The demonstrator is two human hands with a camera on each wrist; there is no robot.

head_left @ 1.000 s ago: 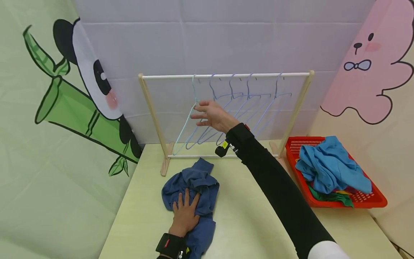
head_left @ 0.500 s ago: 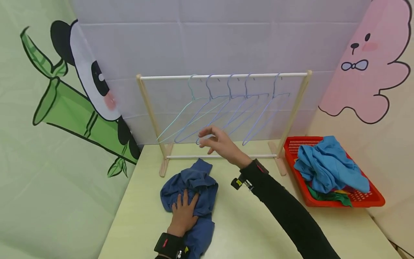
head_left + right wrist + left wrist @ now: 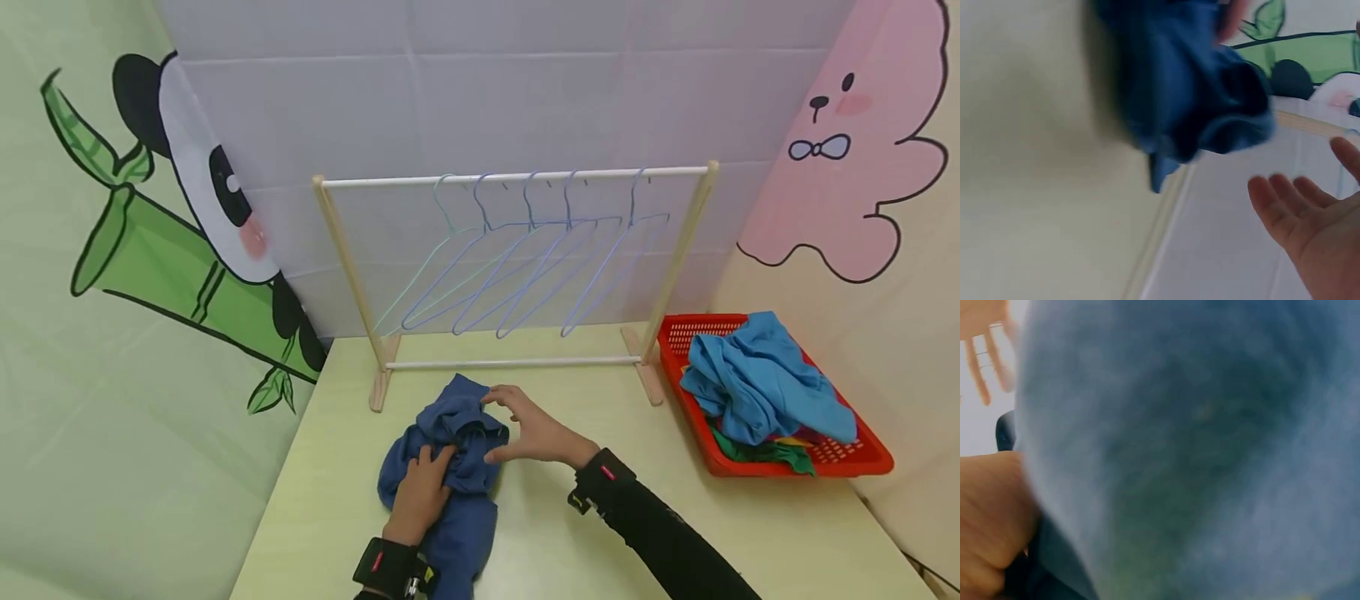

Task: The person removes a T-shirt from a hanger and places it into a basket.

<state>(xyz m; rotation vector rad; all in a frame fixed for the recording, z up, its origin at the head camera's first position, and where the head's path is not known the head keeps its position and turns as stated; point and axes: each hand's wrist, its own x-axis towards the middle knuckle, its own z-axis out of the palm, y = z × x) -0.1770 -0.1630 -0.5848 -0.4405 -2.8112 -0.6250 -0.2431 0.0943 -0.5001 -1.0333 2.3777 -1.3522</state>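
Observation:
A crumpled dark blue garment (image 3: 461,533) lies on the table, its kind not clear from the folds. My left hand (image 3: 420,492) grips its upper part, the fingertips sunk in the cloth. In the left wrist view the blurred garment (image 3: 1210,450) fills most of the picture. My right hand (image 3: 536,429) is at the garment's right edge, thumb and fingers spread apart and holding nothing. The right wrist view has that hand (image 3: 1316,219) with the palm showing, apart from the garment (image 3: 1179,87).
Behind the garment stands a drying rack (image 3: 517,177) with white bars and wooden posts. Several wire hangers (image 3: 525,275) hang from its top bar, one of them mint green. To the right, a red basket (image 3: 873,467) holds a light blue garment (image 3: 765,383) and other cloth.
My right hand has come down from the mint hanger to the garment's right side. That hanger swung left and hangs free. My left fingers went from spread flat to bent into the cloth.

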